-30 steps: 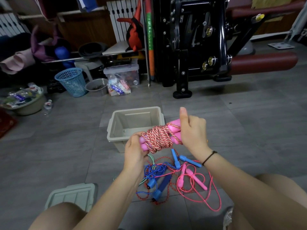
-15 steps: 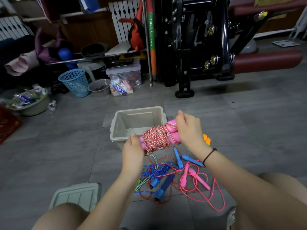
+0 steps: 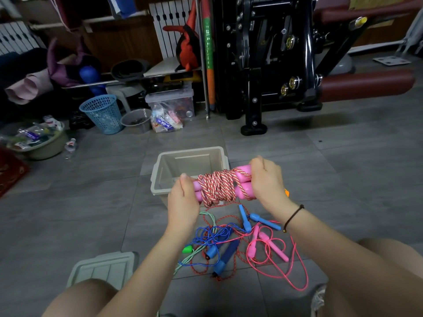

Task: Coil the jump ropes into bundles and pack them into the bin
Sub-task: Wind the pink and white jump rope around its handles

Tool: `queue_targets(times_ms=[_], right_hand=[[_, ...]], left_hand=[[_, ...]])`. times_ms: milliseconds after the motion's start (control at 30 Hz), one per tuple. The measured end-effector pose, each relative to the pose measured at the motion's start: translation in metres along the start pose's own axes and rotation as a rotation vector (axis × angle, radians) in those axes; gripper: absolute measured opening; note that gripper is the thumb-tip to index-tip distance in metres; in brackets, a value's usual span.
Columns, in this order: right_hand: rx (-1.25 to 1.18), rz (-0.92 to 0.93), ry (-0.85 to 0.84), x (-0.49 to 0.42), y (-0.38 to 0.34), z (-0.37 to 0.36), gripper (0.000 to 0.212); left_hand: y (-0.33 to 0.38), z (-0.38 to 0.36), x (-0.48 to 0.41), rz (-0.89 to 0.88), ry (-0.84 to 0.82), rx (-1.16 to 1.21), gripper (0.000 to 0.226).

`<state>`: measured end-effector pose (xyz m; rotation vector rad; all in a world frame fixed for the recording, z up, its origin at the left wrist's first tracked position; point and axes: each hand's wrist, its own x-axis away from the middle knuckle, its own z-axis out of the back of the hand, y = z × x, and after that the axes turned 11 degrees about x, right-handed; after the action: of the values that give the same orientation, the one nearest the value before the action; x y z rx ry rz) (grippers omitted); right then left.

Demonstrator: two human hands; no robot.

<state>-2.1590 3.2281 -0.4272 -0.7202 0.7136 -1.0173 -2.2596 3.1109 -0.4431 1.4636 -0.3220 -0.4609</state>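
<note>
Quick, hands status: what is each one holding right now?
Left hand: closed, gripping the left end of the jump rope bundle.
Right hand: closed, gripping the right end of the same bundle.

Between left hand [image 3: 183,203] and right hand [image 3: 267,181], rough braided rope [image 3: 217,187] is wrapping smooth plastic handles [image 3: 243,193]; a matt plastic bin [image 3: 160,177] is sitting beyond.

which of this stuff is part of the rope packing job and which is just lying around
Job: rope bundle, gripped by left hand and right hand; bin; loose ropes; lid.
Lying about: blue basket, clear box, gym machine, basin.
</note>
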Motion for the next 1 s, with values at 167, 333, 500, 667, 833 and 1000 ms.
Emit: queue_targets(times_ms=[167,333,500,667,833,1000], right_hand=[[0.035,0.1,0.001,0.002,0.002,0.005,0.037],[-0.109,-0.193,-0.112,-0.001,0.003,0.001,0.038],[-0.081,-0.187,-0.105,-0.005,0.006,0.002,0.033],[0.011,-0.123,-0.121,-0.016,0.008,0.014,0.04],[0.091,-0.054,-0.171,-0.027,0.011,0.02,0.045],[0.127,0.073,-0.296,-0.024,0.013,0.019,0.046]], left_hand=[[-0.012,-0.004,0.006,0.196,-0.034,0.19,0.044],[0.004,0.006,0.004,-0.194,-0.028,-0.152,0.042],[0.006,0.004,0.002,-0.155,-0.059,-0.115,0.039],[-0.001,0.006,-0.009,0.016,-0.328,-0.071,0.039],[0.002,0.018,-0.011,0.164,-0.497,-0.041,0.034],[0.001,0.017,-0.007,0.19,-0.749,0.075,0.03]])
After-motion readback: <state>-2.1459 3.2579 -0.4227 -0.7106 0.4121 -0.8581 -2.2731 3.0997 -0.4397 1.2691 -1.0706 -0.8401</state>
